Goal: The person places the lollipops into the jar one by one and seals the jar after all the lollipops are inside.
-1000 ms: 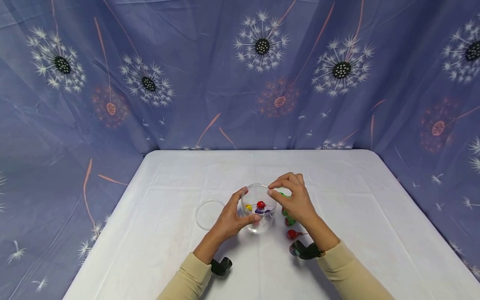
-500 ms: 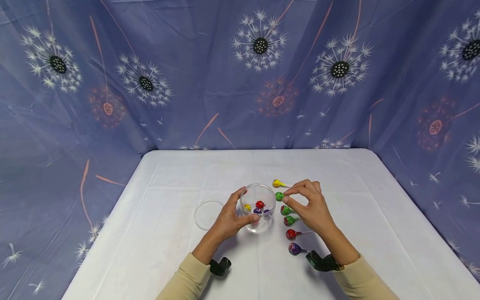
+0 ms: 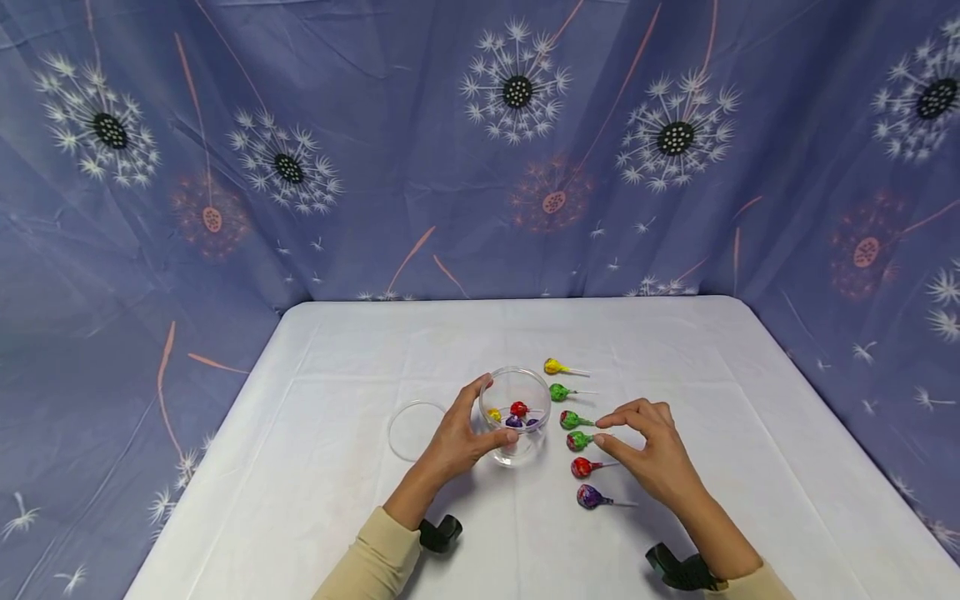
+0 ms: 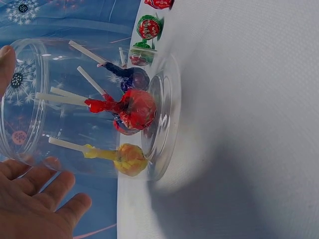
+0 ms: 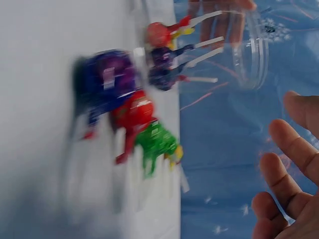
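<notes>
My left hand grips a clear plastic jar that stands upright on the table, thumb on the near side and fingers round the far side. Inside, the left wrist view shows a yellow lollipop, a red lollipop and purple ones, sticks up. To the jar's right lies a column of lollipops: yellow, several green including the nearest green lollipop, red and purple. My right hand hovers at the green lollipops' sticks, thumb and fingers apart, holding nothing.
A clear round lid lies flat left of the jar. White cloth covers the table. A blue dandelion-print curtain hangs behind and along both sides.
My right hand has moved from the jar's rim rightward and toward me, past the upper green lollipop, uncovering the column of lollipops. The left hand and jar stay put.
</notes>
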